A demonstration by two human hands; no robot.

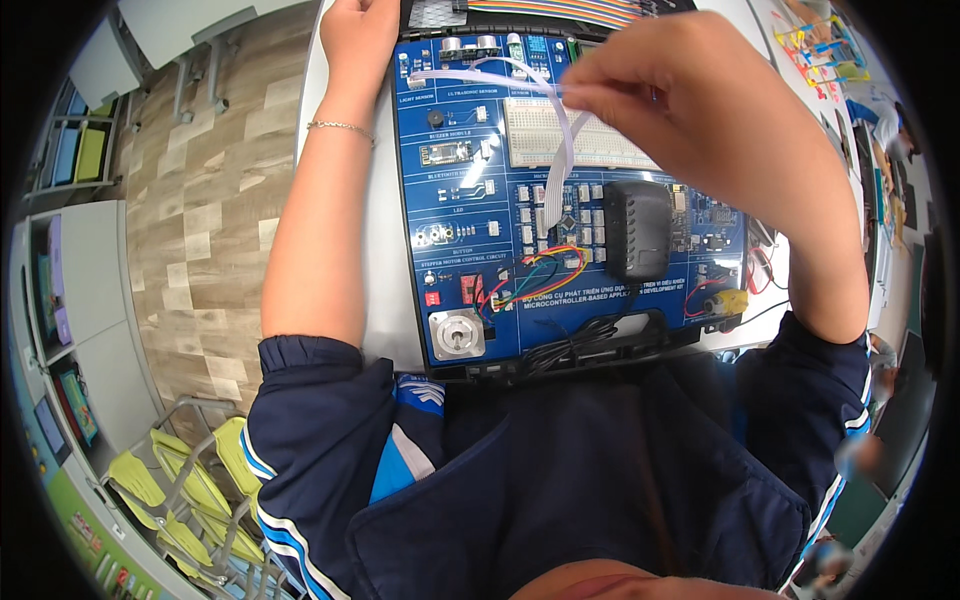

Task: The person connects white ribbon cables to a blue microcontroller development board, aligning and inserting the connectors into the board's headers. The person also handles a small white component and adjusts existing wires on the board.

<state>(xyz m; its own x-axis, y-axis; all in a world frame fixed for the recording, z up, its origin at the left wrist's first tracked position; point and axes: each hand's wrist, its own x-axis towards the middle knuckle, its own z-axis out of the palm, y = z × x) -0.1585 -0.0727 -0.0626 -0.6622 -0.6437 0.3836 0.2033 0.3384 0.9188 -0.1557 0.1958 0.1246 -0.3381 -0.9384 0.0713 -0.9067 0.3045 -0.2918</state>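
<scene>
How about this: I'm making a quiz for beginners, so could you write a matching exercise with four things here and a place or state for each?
Things
1. White ribbon cable
2. Power adapter
3. Stepper motor
4. Bracelet

Places and states
A. Black, below the right part of the breadboard in the picture
B. Around the left wrist
C. Pinched by the right hand
D. Silver, at the lower left corner of the blue board

Pairs: 1-C, 2-A, 3-D, 4-B
</scene>
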